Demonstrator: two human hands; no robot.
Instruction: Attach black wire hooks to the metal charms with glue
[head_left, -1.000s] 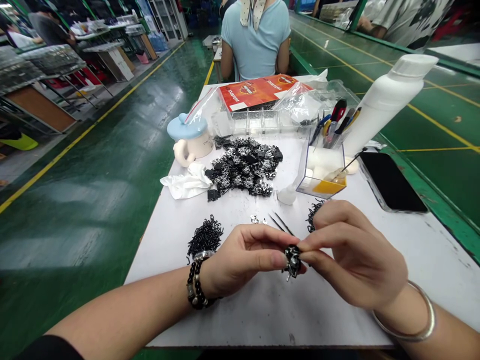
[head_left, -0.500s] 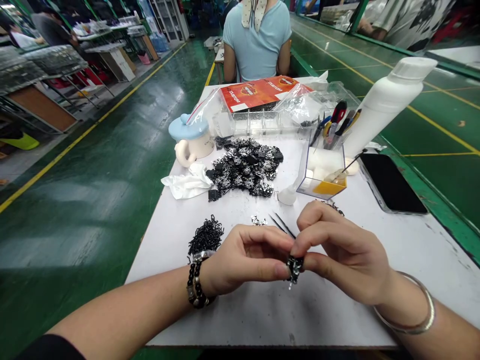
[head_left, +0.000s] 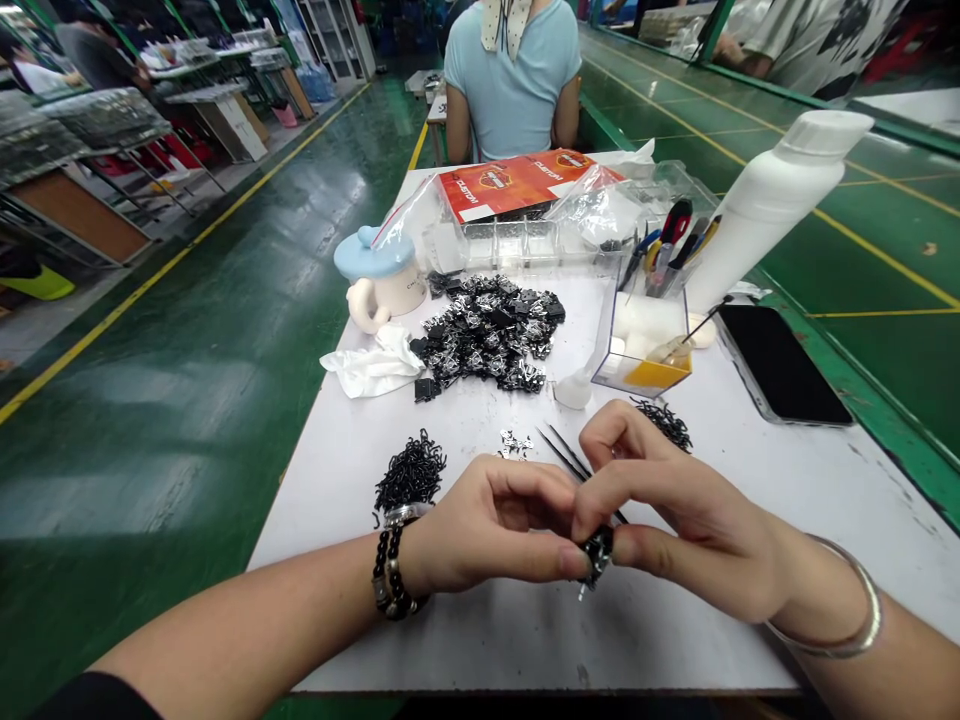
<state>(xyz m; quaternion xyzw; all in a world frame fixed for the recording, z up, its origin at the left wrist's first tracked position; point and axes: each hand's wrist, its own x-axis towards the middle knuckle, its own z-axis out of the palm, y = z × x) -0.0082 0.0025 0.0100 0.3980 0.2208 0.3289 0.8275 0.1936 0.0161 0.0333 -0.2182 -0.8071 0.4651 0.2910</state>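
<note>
Between my two hands is a small black-and-silver part, pinched over the near part of the white table. My left hand grips it from the left with thumb and fingers. From the right, the thumb and forefinger of my right hand close on the same part. Fingertips cover much of it. A pair of dark tweezers lies just behind my hands. Small silver pieces are left of the tweezers. Beyond them rises a heap of similar black-and-silver parts.
Small black curved pieces lie in a left pile and a right pile. Around the heap stand a lidded mug, crumpled tissue and a tool holder. A white bottle and a phone are at right. A person sits ahead.
Both hands have shifted slightly down and right with the small part. My right hand has turned a little, and more of the right black pile and the tweezers shows.
</note>
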